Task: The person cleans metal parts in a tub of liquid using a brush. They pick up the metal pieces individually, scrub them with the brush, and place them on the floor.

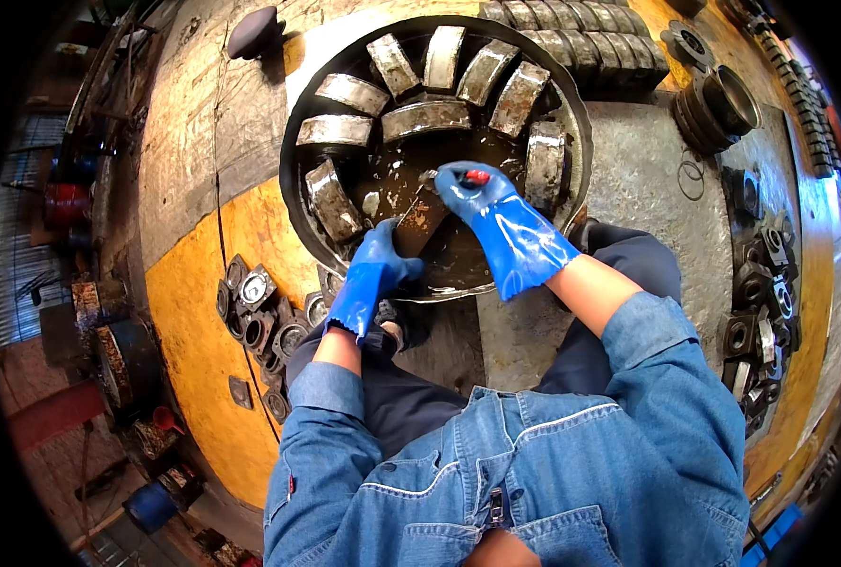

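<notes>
My right hand, in a blue rubber glove, is closed around a tool with a red handle. A thin shaft slants from that fist down toward my left hand; its exact kind is unclear. My left hand, gloved the same way, grips the side of a wet, rusty-brown metal piece, thumb apart from the fingers. Both hands are over a round black pan holding dark liquid. Several curved metal blocks lean around its inner wall, and another block lies nearer the middle.
Rows of metal blocks stand beyond the pan at the right. Stacked rings sit farther right, with small flanged parts below them. More flanged parts are heaped at left, near my leg. A dark rounded object stands at far left.
</notes>
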Available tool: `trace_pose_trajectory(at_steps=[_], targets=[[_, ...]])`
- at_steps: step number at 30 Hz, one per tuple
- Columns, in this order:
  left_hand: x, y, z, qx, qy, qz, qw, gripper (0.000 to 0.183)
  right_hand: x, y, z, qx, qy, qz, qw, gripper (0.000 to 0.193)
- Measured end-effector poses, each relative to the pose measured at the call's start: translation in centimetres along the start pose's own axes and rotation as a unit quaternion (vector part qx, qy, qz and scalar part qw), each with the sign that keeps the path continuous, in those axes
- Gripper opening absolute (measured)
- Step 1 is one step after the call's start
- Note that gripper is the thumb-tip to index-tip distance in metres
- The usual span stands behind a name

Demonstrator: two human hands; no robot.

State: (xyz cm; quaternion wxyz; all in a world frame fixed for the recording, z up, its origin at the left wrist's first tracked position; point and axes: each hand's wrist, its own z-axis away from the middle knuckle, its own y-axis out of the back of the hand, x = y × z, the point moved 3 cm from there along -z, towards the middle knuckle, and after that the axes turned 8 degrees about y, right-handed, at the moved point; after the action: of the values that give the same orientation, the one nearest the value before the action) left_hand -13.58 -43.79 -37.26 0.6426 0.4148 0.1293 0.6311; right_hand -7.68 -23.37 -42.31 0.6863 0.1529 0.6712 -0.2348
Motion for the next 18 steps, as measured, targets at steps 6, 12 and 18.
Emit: trace_pose_trajectory(at_steps=[6, 12, 18], targets=[[3.8, 0.1, -1.5, -0.021, 0.06, -0.049, 0.997, 0.1, -1.9, 1.1, 0.1, -0.013, -0.125, 0.041, 0.991, 0.02], [6.5, -0.1, -2.2, -0.012, 0.136, -0.121, 0.983, 0.095, -3.0, 2.3, 2.9, -0.055, -0.26, 0.046, 0.963, 0.046], [5.1, -1.0, -3.0, 0.04, 0.097, -0.04, 0.994, 0.083, -0.7, 1.7, 3.0, -0.085, -0.199, 0.02, 0.976, 0.043]])
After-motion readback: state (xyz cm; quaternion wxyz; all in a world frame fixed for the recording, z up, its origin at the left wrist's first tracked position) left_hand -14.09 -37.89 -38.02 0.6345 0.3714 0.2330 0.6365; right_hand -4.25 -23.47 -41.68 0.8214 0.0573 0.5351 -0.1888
